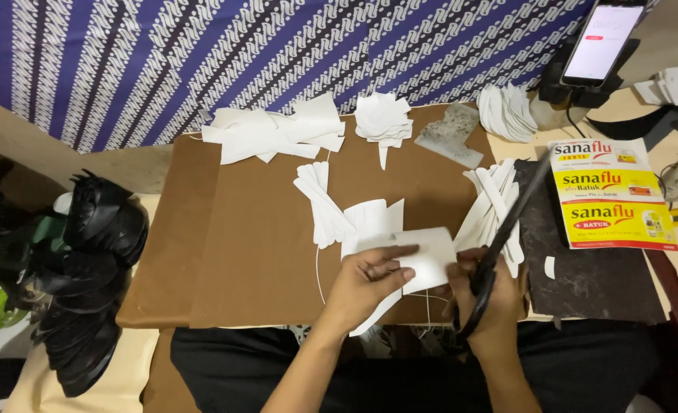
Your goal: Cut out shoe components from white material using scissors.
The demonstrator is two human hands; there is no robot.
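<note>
Scissors with long dark blades (499, 237) sit gripped in the right hand (496, 302), their long axis running up and away to the right. Just to their left, the left hand (366, 283) pinches a white rectangular sheet of thin material (423, 256), held between both hands above the brown cardboard-covered surface (255, 245). Narrow white cut strips (320, 203) fan out beyond the sheet, more white cut pieces (274, 130) lie farther back, and stacked black moulded pieces (94, 275) stand well apart at the left.
</note>
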